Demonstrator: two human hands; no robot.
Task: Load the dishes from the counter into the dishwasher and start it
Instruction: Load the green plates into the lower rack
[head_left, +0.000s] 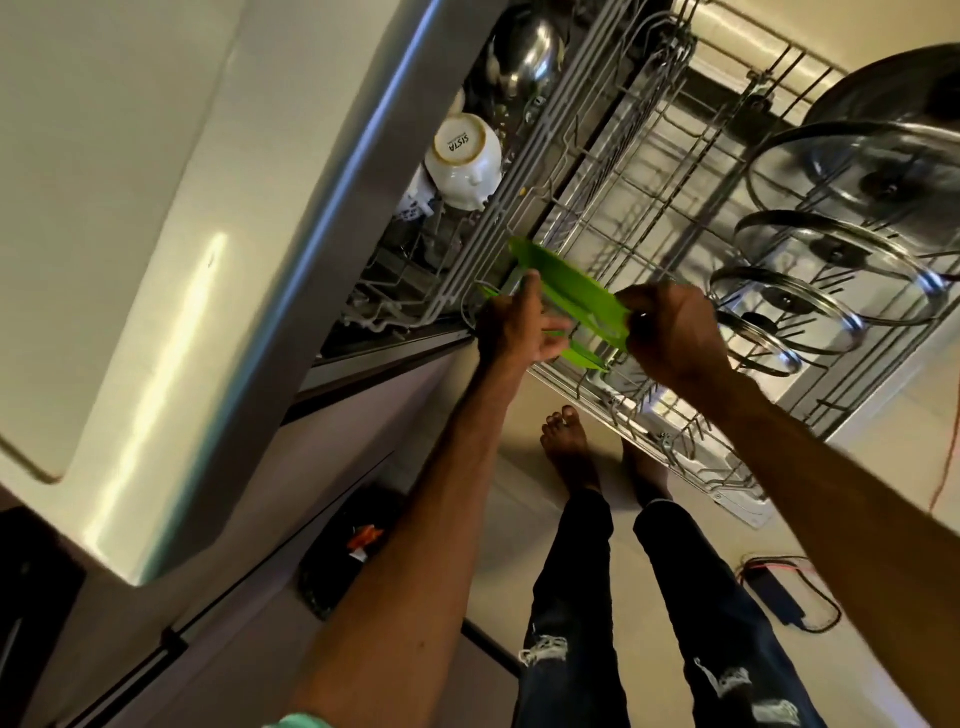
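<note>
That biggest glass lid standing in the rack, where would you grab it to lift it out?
Probably the top of its metal rim, pinched from above. The glass lid stands on edge between the wires of the rack, with a smaller lid close beside it, so the knob in the middle is cramped.

Our left hand (511, 327) and right hand (675, 338) grip opposite ends of the plates (571, 291), which sit between them over the near left corner of the pulled-out lower rack (649, 218); along that rack's right side the lids (831, 249) stand on edge in a row, one behind another. To the left of the lower rack, inside the dishwasher, the upper rack (498, 228) holds an upturned cup (462, 161) with a bowl (524, 57) behind it, and the counter (130, 234) lies further left. Below our arms our feet (569, 447) stand on the floor (524, 405) just beside the lower rack, and a small box with cables (776, 592) lies on the floor to the right of our legs.
</note>
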